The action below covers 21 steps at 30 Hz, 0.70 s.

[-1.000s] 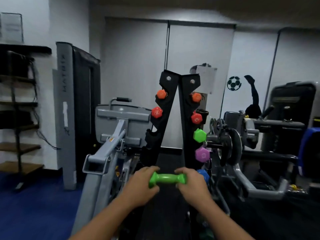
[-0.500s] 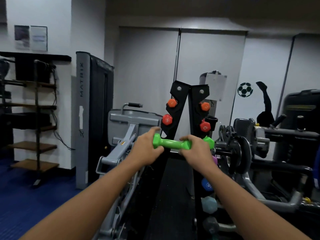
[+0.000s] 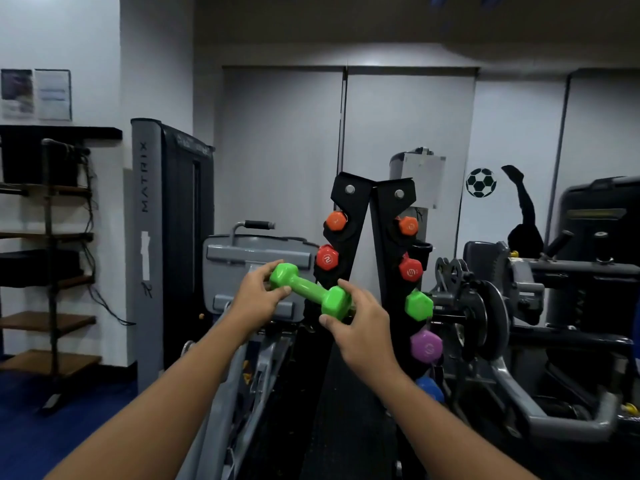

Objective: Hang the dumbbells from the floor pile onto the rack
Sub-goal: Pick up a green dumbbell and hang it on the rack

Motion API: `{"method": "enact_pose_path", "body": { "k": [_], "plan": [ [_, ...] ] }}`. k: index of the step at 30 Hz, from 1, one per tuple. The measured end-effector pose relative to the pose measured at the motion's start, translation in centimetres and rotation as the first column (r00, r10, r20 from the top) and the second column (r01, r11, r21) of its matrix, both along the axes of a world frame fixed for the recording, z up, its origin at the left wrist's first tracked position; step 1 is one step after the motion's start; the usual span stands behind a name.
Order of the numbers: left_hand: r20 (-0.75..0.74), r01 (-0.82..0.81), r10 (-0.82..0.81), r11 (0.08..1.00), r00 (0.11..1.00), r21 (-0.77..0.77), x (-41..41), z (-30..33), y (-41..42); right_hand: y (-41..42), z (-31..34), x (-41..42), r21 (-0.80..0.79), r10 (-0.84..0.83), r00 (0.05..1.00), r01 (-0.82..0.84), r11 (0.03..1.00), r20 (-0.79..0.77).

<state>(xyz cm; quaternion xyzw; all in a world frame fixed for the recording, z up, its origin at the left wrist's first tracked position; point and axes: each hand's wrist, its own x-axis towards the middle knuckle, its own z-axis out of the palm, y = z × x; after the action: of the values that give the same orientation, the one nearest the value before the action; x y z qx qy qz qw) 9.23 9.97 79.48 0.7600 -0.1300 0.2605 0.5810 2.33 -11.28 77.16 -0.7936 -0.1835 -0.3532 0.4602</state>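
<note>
A green dumbbell is held tilted in front of the black A-frame rack, its left end higher. My left hand grips the left head and my right hand cups the right head from below. The dumbbell hovers at the rack's left arm, just under the red dumbbell. An orange dumbbell hangs above that. On the right arm hang orange, red, green, purple and blue dumbbell heads. The floor pile is out of view.
A grey Matrix weight machine and its grey frame stand left of the rack. A plate-loaded machine crowds the right. A wooden shelf unit stands at the far left on blue floor.
Both hands have raised the green dumbbell from waist height to the rack's left arm and tilted it, left end up. The view has shifted a little left.
</note>
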Motion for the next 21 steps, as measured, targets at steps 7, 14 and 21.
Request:
{"method": "enact_pose_path", "body": {
  "k": [7, 14, 21],
  "plan": [
    [-0.088, 0.07, -0.101, 0.951, 0.991, -0.299, 6.3, -2.0, -0.2, 2.3, -3.5, 5.1, 0.067, 0.018, 0.999, -0.021, 0.998, 0.045],
    [-0.1, 0.071, -0.112, 0.936, 0.989, -0.346, 13.0, -2.2, -0.3, 4.7, -4.4, 10.5, 0.106, -0.007, 1.0, 0.005, 0.994, 0.022],
    [-0.145, 0.167, -0.225, 0.928, 0.964, -0.332, 17.5, -2.9, -2.2, 4.2, -5.1, 13.8, 0.142, -0.103, 0.994, 0.095, 0.985, 0.046]
  ]
}}
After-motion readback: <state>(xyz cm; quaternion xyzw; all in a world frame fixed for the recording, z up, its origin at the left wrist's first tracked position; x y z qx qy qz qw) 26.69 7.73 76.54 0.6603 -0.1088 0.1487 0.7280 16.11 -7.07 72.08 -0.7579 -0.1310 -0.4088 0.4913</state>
